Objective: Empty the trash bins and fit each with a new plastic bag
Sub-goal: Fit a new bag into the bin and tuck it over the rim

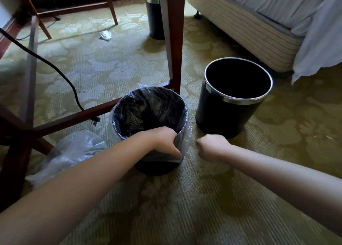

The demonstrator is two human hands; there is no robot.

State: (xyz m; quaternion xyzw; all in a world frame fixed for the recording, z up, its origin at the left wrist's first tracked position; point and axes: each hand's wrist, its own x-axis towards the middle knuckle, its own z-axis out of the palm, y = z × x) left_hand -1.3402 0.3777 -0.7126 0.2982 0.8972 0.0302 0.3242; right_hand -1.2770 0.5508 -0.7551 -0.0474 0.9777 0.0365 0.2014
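The left hand [164, 141] grips the bag [185, 141] at the rim of the bin [157, 169], thumb outside. The right hand [211, 147], blurred, is a fist just beside it, seemingly empty.

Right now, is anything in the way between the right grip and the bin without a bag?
Nothing visible. Only bare carpet lies between the right grip and the unlined bin just beyond it. The table leg stands off to the side, behind the lined bin.
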